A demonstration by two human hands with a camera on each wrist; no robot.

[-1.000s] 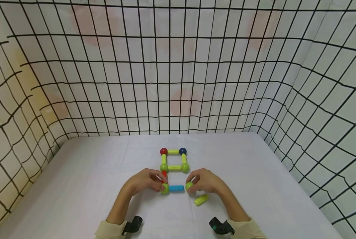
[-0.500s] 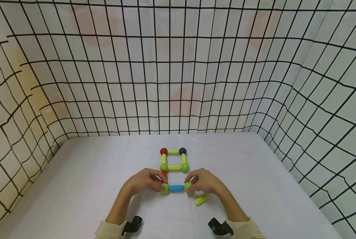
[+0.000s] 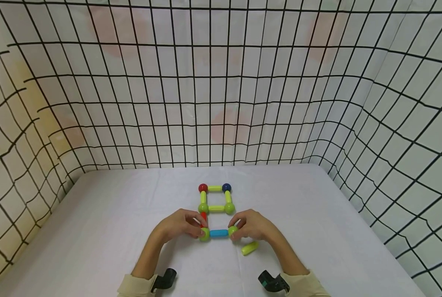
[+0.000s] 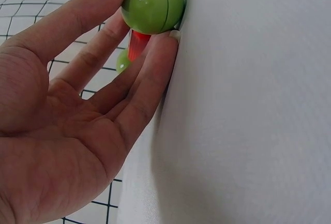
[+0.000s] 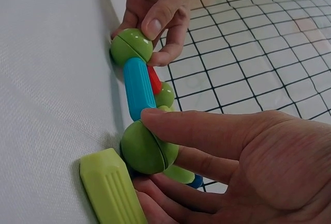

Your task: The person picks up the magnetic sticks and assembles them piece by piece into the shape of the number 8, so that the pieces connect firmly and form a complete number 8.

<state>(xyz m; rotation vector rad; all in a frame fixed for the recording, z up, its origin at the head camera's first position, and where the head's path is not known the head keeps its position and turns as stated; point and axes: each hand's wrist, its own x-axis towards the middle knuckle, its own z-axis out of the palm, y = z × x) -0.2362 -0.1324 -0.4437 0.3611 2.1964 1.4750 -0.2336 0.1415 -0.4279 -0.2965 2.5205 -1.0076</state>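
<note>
My left hand (image 3: 180, 225) holds a green ball (image 4: 153, 4) between thumb and fingers at the lower left corner of a ball-and-stick frame. My right hand (image 3: 256, 225) pinches another green ball (image 5: 147, 149), which meets the end of a blue stick (image 5: 138, 88). That stick spans the two held balls. A red stick (image 3: 204, 220) runs up from the left ball, partly behind my left fingers. It leads to a square of yellow-green sticks (image 3: 216, 208) with a red ball (image 3: 203, 188), a dark blue ball (image 3: 226, 187) and two green balls at its corners.
A loose yellow-green stick (image 3: 250, 248) lies just below my right hand. White cloth (image 3: 106, 231) covers the table, and a white sheet with a black grid (image 3: 221, 90) encloses it at the back and sides. Dark cameras (image 3: 164, 279) are strapped at both wrists.
My right hand has moved slightly left with its green ball, closing the gap to the blue stick's right end. My left hand stays in place.
</note>
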